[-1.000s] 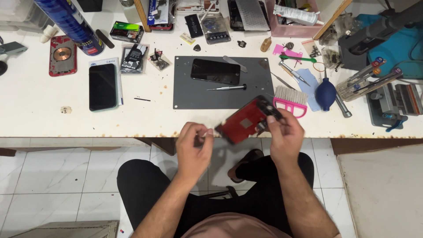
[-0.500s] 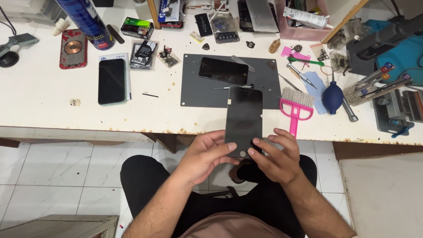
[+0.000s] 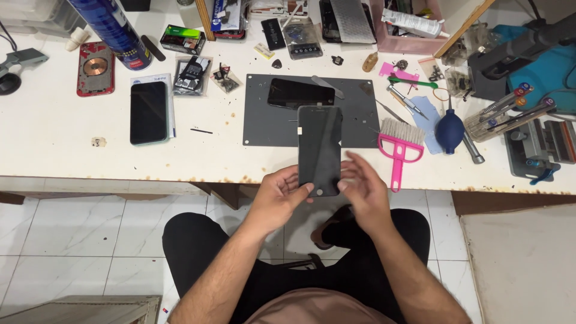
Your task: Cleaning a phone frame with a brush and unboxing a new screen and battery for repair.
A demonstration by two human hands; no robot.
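Left hand [image 3: 282, 195] pinches lower edge of black phone screen [image 3: 320, 150], held upright over table [image 3: 60, 138] edge, above grey mat [image 3: 264, 126]. Right hand [image 3: 363, 186] beside it, fingers loosely spread, thumb touching the screen's bottom corner.

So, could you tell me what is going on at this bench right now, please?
A seated person holds a black phone screen upright over the table's front edge. The left hand grips its lower left side, while the right hand is at its lower right, fingers spread and blurred. Behind it, a grey work mat carries another dark phone. A pink brush and a blue air blower lie to the right.
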